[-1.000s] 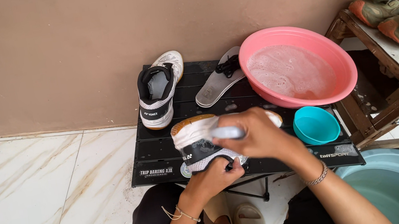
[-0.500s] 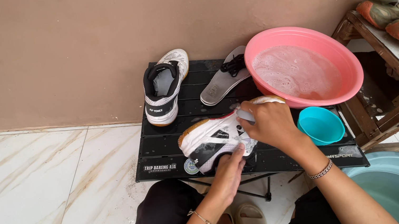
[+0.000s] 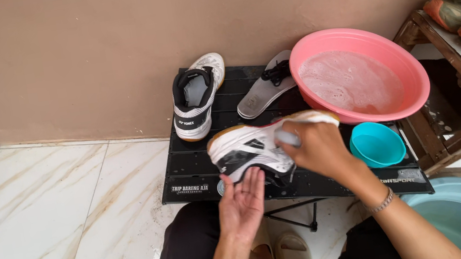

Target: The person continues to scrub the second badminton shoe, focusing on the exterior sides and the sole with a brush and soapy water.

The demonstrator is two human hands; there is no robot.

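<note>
The shoe (image 3: 252, 152) lies on its side on the black table (image 3: 188, 173), by the pink basin (image 3: 416, 94); the left hand (image 3: 243, 202) props it with fingers spread flat, gripping nothing. The right hand (image 3: 318, 147) is curled round a small brush (image 3: 287, 137) on the upper; a hard stroke could slide the shoe off the edge.

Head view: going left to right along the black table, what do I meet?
Upright sneaker → grey insole → pink basin, with the small teal bowl in front of it at the near edge.
</note>
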